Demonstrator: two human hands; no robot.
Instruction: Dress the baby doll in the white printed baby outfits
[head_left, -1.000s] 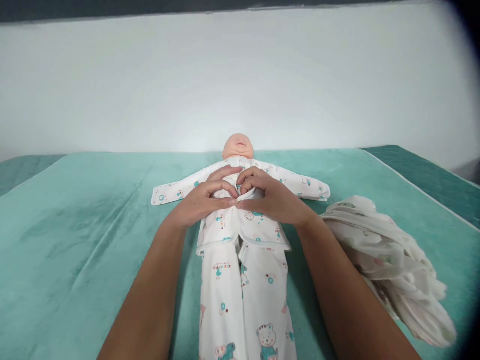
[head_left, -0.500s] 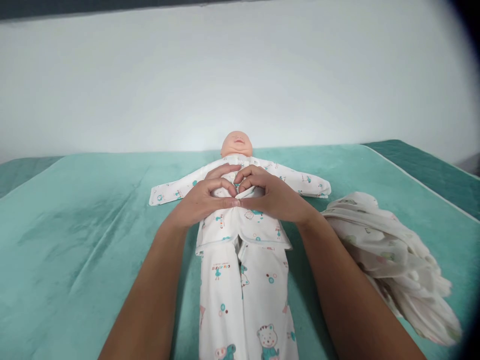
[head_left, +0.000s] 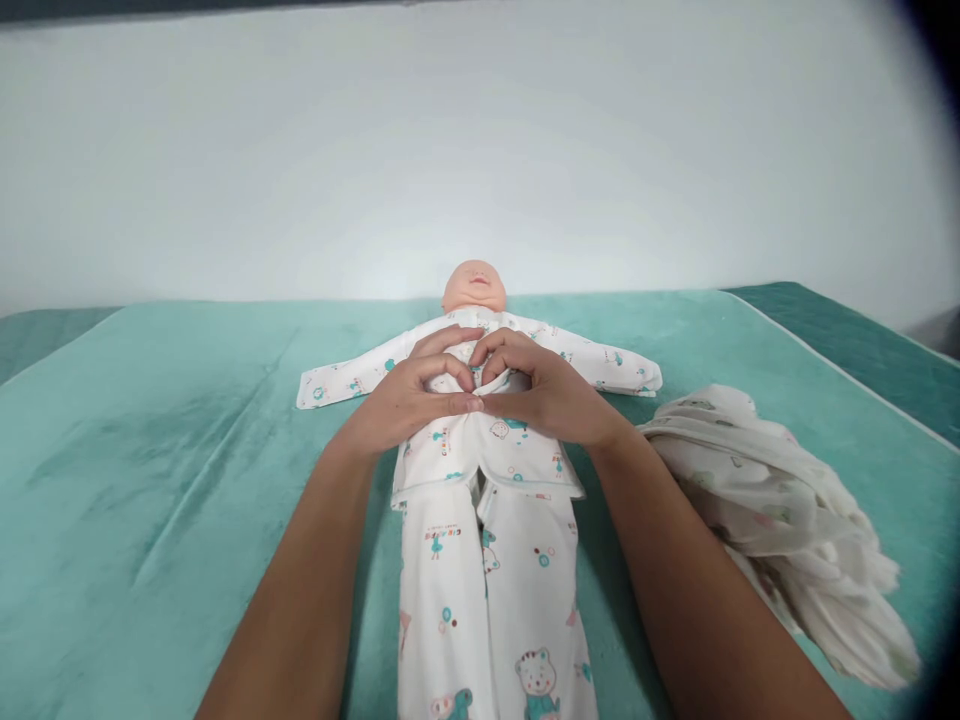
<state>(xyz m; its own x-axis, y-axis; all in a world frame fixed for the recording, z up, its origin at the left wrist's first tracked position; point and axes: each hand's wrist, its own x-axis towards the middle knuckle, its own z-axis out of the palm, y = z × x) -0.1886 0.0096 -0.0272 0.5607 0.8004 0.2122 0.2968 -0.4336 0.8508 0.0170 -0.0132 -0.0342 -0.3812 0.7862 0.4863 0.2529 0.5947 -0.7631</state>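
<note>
A baby doll [head_left: 474, 287] lies on its back, dressed in a white printed baby jacket [head_left: 442, 465] with both sleeves spread sideways. White printed pants [head_left: 442, 570] cover its legs below the jacket hem. Over the doll's belly, my left hand [head_left: 420, 385] pinches the jacket's front edge between thumb and forefinger. My right hand [head_left: 536, 385] pinches the same front opening from the other side, thumb tips meeting at the middle. Whatever fastener may lie between the fingertips is hidden. Under the hands the jacket front is slightly lifted; below them its edges part toward the hem.
A crumpled white cloth [head_left: 787, 520] with a faint print lies right of my right forearm. Underneath is a light green padded sheet [head_left: 187, 440] over a darker green mattress cover [head_left: 847, 330]. A pale wall [head_left: 480, 140] rises behind the doll's head.
Both hands stay in nearly the same place, still pinching the jacket front. The view has shifted only very slightly.
</note>
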